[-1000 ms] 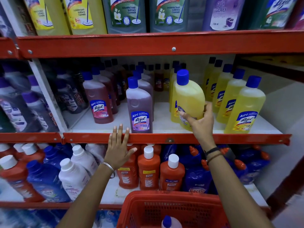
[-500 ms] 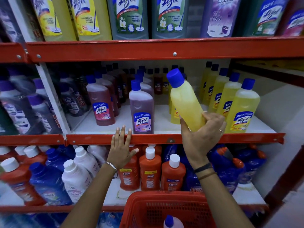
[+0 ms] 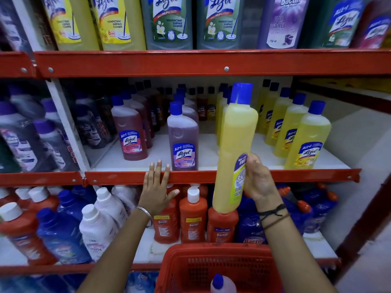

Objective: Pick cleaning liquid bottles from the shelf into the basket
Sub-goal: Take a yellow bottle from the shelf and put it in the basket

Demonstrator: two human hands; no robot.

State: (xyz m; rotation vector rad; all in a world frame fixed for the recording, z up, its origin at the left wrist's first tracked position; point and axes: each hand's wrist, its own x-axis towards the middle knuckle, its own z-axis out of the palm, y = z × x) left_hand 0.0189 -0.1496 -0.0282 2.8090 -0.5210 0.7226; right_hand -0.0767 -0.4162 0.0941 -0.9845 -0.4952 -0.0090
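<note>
My right hand (image 3: 257, 180) grips a yellow Bactin floor cleaner bottle (image 3: 234, 144) with a blue cap, held upright in front of the middle shelf, off its board. My left hand (image 3: 156, 187) lies flat with fingers spread on the red front edge of the middle shelf (image 3: 118, 178), holding nothing. A red plastic basket (image 3: 213, 265) sits below at the bottom centre, under the held bottle. A white bottle with a blue cap (image 3: 222, 284) lies inside it.
The middle shelf holds purple Lizol bottles (image 3: 183, 138), a red-brown one (image 3: 130, 132) and a row of yellow Lizol bottles (image 3: 306, 136) at right. The lower shelf carries orange Bactin bottles (image 3: 193, 216), blue and white ones. Large bottles line the top shelf (image 3: 169, 62).
My right hand has lifted the yellow bottle off the middle shelf, drawn it out towards me and turned it upright. My left hand has stayed on the shelf edge.
</note>
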